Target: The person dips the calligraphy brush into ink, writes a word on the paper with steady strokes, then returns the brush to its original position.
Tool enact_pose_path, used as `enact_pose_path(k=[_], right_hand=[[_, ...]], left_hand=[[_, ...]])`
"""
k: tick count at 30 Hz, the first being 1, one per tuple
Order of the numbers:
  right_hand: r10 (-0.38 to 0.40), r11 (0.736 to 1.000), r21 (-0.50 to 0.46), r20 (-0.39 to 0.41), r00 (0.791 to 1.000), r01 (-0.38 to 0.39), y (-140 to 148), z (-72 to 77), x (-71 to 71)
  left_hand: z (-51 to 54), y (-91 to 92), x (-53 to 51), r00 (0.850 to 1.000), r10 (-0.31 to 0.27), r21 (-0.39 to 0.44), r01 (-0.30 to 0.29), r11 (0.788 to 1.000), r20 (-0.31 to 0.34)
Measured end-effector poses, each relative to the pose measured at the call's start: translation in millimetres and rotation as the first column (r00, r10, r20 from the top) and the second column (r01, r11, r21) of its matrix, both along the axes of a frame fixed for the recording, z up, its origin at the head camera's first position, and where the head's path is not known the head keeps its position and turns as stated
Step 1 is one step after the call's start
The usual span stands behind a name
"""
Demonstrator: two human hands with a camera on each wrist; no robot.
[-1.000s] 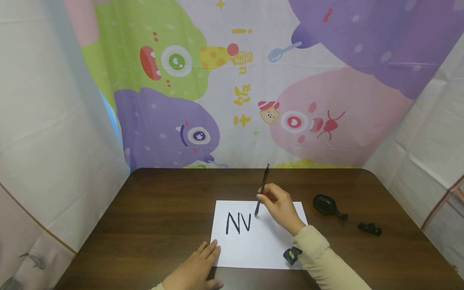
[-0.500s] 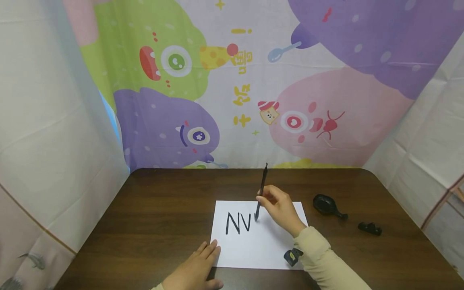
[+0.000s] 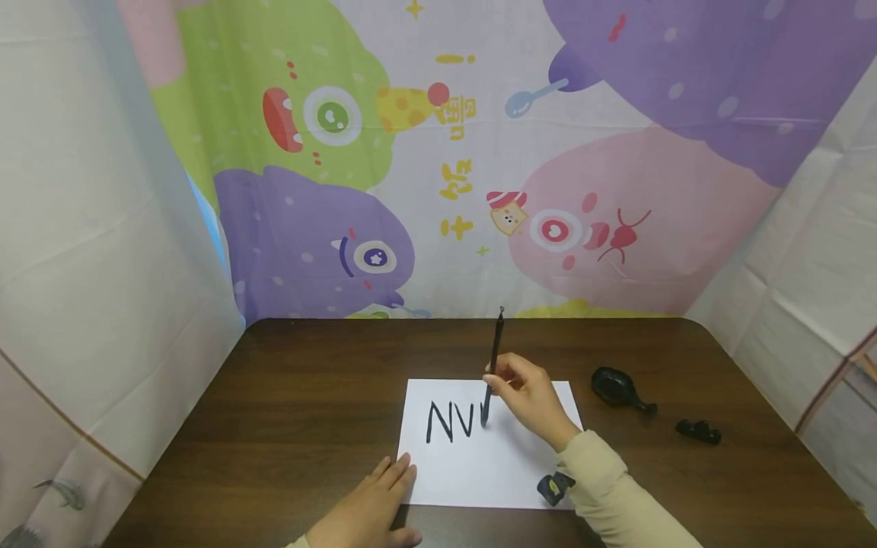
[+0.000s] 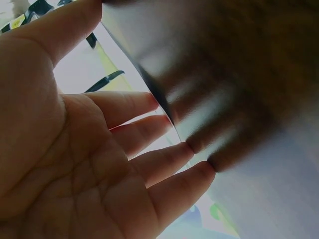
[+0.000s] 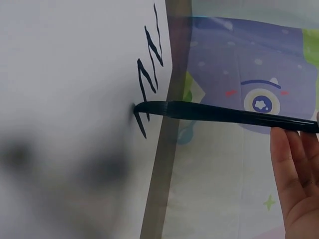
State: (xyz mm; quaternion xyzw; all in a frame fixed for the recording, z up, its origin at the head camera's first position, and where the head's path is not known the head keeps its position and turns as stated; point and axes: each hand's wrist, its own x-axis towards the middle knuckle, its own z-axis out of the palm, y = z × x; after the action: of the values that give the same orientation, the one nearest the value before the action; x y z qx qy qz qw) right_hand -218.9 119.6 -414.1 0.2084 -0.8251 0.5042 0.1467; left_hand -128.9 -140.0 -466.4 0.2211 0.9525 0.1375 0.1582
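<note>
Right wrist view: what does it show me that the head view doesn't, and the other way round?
Only the right wrist view: the bend in the bristles, close up. Only the head view: the left hand, the black handled dish and the small black wavy piece. Both: the brush in the right hand, the black strokes on the paper, and the printed backdrop.

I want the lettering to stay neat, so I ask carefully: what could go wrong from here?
The black strokes could smear, if wet, should the right hand or its sleeve brush over them. The paper might shift, since the fingers of the left hand are only at its left edge. The tip of the brush is bent against the paper, so extra pressure may thicken the line.
</note>
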Motion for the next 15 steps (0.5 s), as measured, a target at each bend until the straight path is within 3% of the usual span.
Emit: enact_pose_path(k=[15], right_hand=[[0.059, 0.998, -0.032, 0.012, 0.998, -0.058, -0.8, 1.0, 2.7]], left_hand=[[1.1, -0.8, 0.0, 1.0, -0.013, 0.016, 0.013, 1.0, -0.027]])
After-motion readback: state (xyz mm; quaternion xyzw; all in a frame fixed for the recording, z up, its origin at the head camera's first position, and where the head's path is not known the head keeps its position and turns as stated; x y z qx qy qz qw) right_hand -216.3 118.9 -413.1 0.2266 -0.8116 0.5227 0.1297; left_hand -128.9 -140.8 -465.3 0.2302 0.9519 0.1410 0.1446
